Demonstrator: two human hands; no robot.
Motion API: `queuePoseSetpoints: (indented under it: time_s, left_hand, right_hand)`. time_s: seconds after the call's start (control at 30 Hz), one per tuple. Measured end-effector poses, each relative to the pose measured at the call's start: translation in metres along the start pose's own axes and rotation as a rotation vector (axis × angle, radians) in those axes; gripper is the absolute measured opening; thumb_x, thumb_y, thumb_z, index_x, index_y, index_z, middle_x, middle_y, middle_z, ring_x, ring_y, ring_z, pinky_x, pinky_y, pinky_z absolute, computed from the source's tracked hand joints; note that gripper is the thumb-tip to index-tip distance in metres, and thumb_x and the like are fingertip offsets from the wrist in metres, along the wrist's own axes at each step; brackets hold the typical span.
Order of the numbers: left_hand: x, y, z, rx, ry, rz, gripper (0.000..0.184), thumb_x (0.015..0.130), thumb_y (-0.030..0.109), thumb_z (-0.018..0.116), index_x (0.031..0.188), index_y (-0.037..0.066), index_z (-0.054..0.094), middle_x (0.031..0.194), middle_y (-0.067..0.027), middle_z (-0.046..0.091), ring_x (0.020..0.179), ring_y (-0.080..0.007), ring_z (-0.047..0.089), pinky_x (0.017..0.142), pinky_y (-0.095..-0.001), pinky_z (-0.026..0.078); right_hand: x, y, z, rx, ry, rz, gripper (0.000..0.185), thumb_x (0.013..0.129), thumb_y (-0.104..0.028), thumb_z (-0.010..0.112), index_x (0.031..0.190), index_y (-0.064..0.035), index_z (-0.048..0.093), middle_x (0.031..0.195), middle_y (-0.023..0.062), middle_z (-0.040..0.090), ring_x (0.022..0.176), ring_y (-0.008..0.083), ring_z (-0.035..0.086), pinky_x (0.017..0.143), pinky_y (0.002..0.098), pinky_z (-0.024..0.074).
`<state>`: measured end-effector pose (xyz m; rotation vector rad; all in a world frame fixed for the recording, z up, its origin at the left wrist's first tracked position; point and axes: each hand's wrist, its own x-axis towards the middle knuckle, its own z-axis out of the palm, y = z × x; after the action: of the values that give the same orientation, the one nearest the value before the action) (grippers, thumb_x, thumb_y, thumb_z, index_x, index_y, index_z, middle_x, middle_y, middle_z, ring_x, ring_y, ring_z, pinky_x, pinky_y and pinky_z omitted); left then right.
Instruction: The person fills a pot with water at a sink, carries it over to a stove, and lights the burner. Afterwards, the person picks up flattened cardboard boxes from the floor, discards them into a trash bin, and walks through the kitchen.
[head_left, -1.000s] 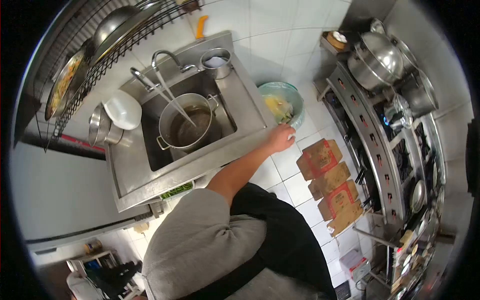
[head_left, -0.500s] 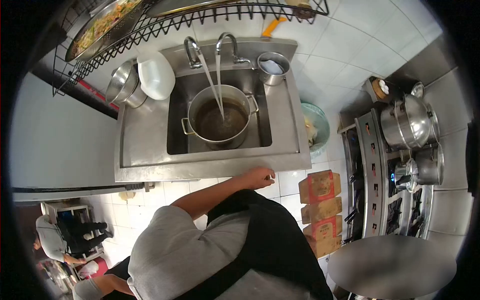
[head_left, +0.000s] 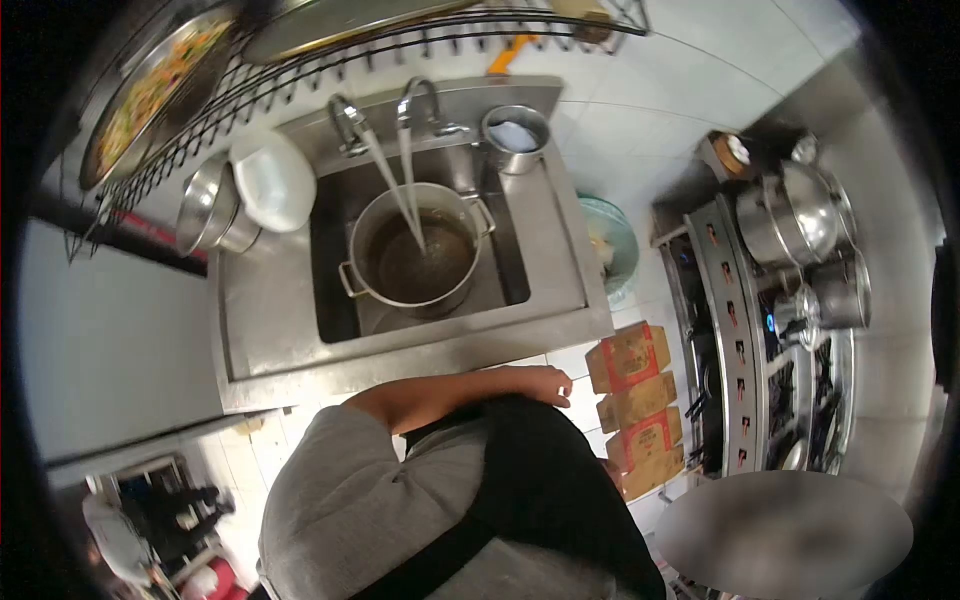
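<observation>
My left hand point(head_left: 548, 385) reaches across the front of my body, just beyond the sink's front edge. Its fingers are loosely bent and slightly apart, with nothing visible in them. A sliver of skin at the right side of my black apron may belong to my right hand; its fingers are hidden. In the steel sink point(head_left: 490, 290) stands a large two-handled pot point(head_left: 360, 240) holding brownish water. Two taps point(head_left: 418, 100) pour streams into it.
A white plastic tub point(head_left: 272, 180) and metal bowls point(head_left: 208, 205) stand left of the sink. A metal container point(head_left: 517, 155) stands right of it. Cardboard boxes point(head_left: 640, 410), a bin point(head_left: 620, 250) and a stove point(head_left: 735, 330) with pots are to the right. A person point(head_left: 120, 530) is at lower left.
My view has shifted and turned a little, so the sink appears further left. My left hand has moved right, towards the boxes. Water still runs into the pot.
</observation>
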<state>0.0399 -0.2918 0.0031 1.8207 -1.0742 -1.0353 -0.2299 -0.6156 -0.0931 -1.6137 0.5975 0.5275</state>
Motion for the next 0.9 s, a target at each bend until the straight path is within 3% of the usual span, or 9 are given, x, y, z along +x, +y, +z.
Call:
queuePoseSetpoints:
  time_s: [0.13, 0.23, 0.27, 0.43, 0.5, 0.57, 0.63, 0.77, 0.9]
  left_hand:
    - [0.005, -0.02, 0.009, 0.003, -0.011, 0.055, 0.042, 0.084, 0.039, 0.058, 0.105, 0.002, 0.06, 0.099, -0.019, 0.064, 0.093, -0.0319, 0.061, 0.081, -0.04, 0.047]
    - [0.006, -0.011, 0.004, -0.015, -0.069, -0.025, 0.041, 0.083, 0.038, 0.059, 0.104, 0.003, 0.061, 0.097, -0.0186, 0.065, 0.09, -0.0314, 0.063, 0.08, -0.0386, 0.048]
    - [0.009, -0.008, 0.005, -0.002, -0.1, -0.046, 0.041, 0.083, 0.038, 0.059, 0.104, 0.002, 0.061, 0.096, -0.0185, 0.065, 0.089, -0.0313, 0.063, 0.079, -0.0383, 0.049]
    - [0.041, -0.021, 0.02, 0.138, -0.285, 0.007, 0.042, 0.084, 0.04, 0.058, 0.103, 0.003, 0.061, 0.093, -0.0174, 0.066, 0.086, -0.03, 0.064, 0.077, -0.038, 0.049]
    - [0.057, -0.06, 0.032, 0.253, -0.269, 0.139, 0.041, 0.084, 0.04, 0.06, 0.103, 0.004, 0.06, 0.091, -0.0174, 0.065, 0.084, -0.0303, 0.064, 0.074, -0.0388, 0.05]
    - [0.061, -0.051, 0.031, 0.347, -0.339, 0.083, 0.039, 0.083, 0.037, 0.061, 0.104, 0.004, 0.059, 0.089, -0.0175, 0.065, 0.083, -0.0311, 0.064, 0.073, -0.0388, 0.05]
    - [0.073, -0.081, 0.031, 0.4, -0.404, 0.255, 0.039, 0.082, 0.034, 0.064, 0.107, 0.005, 0.057, 0.087, -0.0175, 0.065, 0.081, -0.0321, 0.064, 0.072, -0.0382, 0.05]
    - [0.092, -0.089, 0.039, 0.335, -0.582, 0.26, 0.039, 0.081, 0.032, 0.066, 0.109, 0.005, 0.057, 0.088, -0.0163, 0.067, 0.082, -0.0287, 0.065, 0.073, -0.0358, 0.05]
    - [0.108, -0.056, 0.054, 0.234, -0.592, 0.128, 0.04, 0.082, 0.032, 0.066, 0.111, 0.006, 0.057, 0.089, -0.0141, 0.068, 0.084, -0.0239, 0.066, 0.074, -0.033, 0.05]
  right_hand:
    - [-0.037, 0.063, 0.011, -0.205, 0.038, -0.079, 0.023, 0.088, -0.015, 0.052, 0.102, 0.0029, 0.055, 0.089, 0.0196, 0.064, 0.073, 0.0292, 0.065, 0.057, 0.0375, 0.0549]
    - [-0.066, 0.109, 0.03, 0.289, 0.238, 0.307, 0.015, 0.085, -0.013, 0.053, 0.093, -0.0019, 0.058, 0.085, 0.0125, 0.066, 0.073, 0.0257, 0.065, 0.056, 0.0374, 0.054]
    - [-0.072, 0.144, 0.03, 0.108, 0.181, 0.21, 0.019, 0.085, -0.011, 0.055, 0.099, 0.001, 0.058, 0.086, 0.0168, 0.065, 0.075, 0.0288, 0.065, 0.06, 0.0393, 0.0546]
    - [-0.098, 0.134, 0.054, -1.212, -0.094, 0.044, 0.014, 0.082, -0.012, 0.059, 0.089, -0.0006, 0.061, 0.084, 0.0094, 0.067, 0.076, 0.0232, 0.066, 0.063, 0.0368, 0.0552]
    - [-0.097, 0.164, 0.064, -1.052, 0.131, -0.035, 0.012, 0.08, -0.015, 0.06, 0.082, -0.0036, 0.061, 0.081, 0.0044, 0.067, 0.068, 0.0184, 0.065, 0.058, 0.0338, 0.0542]
    - [-0.095, 0.17, 0.084, -0.094, 0.279, 0.274, 0.012, 0.081, -0.015, 0.058, 0.085, -0.004, 0.062, 0.075, 0.006, 0.066, 0.059, 0.0173, 0.063, 0.051, 0.0321, 0.0522]
    - [-0.084, 0.214, 0.101, -0.22, 0.473, -0.025, 0.012, 0.077, -0.02, 0.058, 0.079, -0.008, 0.061, 0.07, 0.0068, 0.063, 0.058, 0.0206, 0.06, 0.051, 0.034, 0.0499]
    - [-0.084, 0.239, 0.112, -0.33, 0.386, -0.016, 0.012, 0.061, -0.028, 0.067, 0.064, -0.0187, 0.06, 0.069, 0.0048, 0.062, 0.064, 0.0272, 0.058, 0.056, 0.0402, 0.0471]
    - [-0.087, 0.239, 0.114, -0.9, 0.194, -0.009, 0.006, 0.063, -0.017, 0.065, 0.063, -0.0141, 0.06, 0.067, 0.0026, 0.064, 0.063, 0.0201, 0.062, 0.056, 0.036, 0.0512]
